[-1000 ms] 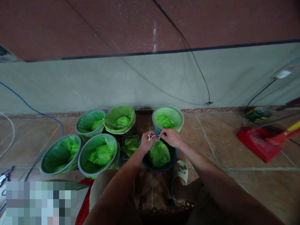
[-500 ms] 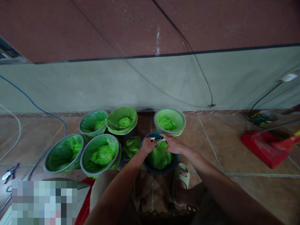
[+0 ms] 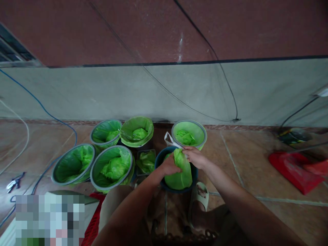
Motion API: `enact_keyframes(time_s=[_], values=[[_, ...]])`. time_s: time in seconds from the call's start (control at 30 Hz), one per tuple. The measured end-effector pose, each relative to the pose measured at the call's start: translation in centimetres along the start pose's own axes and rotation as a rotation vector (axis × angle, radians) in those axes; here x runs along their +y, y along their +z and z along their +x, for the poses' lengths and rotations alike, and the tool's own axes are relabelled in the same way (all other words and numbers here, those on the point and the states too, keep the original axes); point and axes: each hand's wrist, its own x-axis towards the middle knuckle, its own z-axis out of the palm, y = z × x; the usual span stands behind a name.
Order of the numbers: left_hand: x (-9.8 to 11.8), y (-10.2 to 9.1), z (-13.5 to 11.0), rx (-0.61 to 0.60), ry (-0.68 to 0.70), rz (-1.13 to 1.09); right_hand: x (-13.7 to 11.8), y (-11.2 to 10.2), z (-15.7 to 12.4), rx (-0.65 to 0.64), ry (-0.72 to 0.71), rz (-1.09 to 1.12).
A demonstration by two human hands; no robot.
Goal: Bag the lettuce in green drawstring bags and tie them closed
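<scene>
Though the green bag (image 3: 180, 176) hides some fingers, the left hand (image 3: 170, 166) grasps it. The right hand (image 3: 196, 157) pinches its top, partly covering a white tie (image 3: 175, 144).

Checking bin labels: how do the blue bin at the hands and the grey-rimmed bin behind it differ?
The blue bin is nearer the camera; the grey-rimmed bin stands by the wall. In the blue bin, the left hand grasps a green bag; in the grey-rimmed bin, bunched green plastic lies untouched. Both stand on tiled floor.
</scene>
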Motion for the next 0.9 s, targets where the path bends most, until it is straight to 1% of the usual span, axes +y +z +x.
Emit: enact_keyframes(time_s=[0.03,0.1,0.13,0.2,0.23,0.27,0.3,0.33,0.37,0.43,0.47,0.57,0.67,0.73,0.8,0.83,0.9], values=[[0.2,0.1,0.0,0.033,-0.007,0.039,-0.5,-0.1,-0.1,0.023,0.000,0.064],[0.5,0.0,0.3,0.101,-0.030,0.095,-1.7,-0.4,-0.4,0.099,-0.054,0.078],[0.7,-0.1,0.5,0.133,-0.045,0.097,-2.4,-0.6,-0.6,0.144,-0.121,0.034],[0.9,-0.6,0.9,0.164,-0.070,0.070,-3.7,-1.0,-1.2,0.190,-0.322,-0.153],[1.0,-0.8,1.1,0.167,-0.077,0.037,-4.1,-1.2,-1.7,0.178,-0.437,-0.287],[1.1,-1.0,1.2,0.159,-0.080,-0.008,-4.4,-1.2,-2.2,0.137,-0.541,-0.439],[1.3,-1.2,1.3,0.147,-0.078,-0.058,-4.5,-1.1,-2.7,0.065,-0.617,-0.593],[1.5,-1.4,1.3,0.138,-0.075,-0.111,-4.5,-0.9,-3.2,-0.022,-0.663,-0.735],[1.8,-1.6,1.3,0.133,-0.077,-0.163,-4.2,-0.7,-3.6,-0.107,-0.680,-0.855],[2.6,-1.8,1.3,0.117,-0.103,-0.293,-3.4,0.0,-4.1,-0.209,-0.644,-1.019],[3.0,-1.9,1.2,0.110,-0.128,-0.368,-2.9,0.3,-4.1,-0.222,-0.609,-1.070],[4.0,-2.1,0.9,0.065,-0.227,-0.540,-1.6,0.8,-3.5,-0.174,-0.525,-1.145],[4.5,-2.1,0.5,-0.003,-0.307,-0.574,-1.0,0.6,-2.5,-0.149,-0.463,-1.180],[4.7,-2.2,0.4,-0.011,-0.291,-0.496,-0.9,0.1,-2.0,-0.141,-0.430,-1.167],[4.9,-2.8,0.5,0.070,-0.177,-0.344,-1.0,-0.4,-1.6,-0.131,-0.418,-1.090],[5.0,-3.3,0.6,0.144,-0.101,-0.270,-1.1,-0.8,-1.5,-0.113,-0.419,-1.023],[5.5,-4.7,0.7,0.335,0.029,-0.188,-1.6,-1.6,-1.2,-0.034,-0.409,-0.839]])
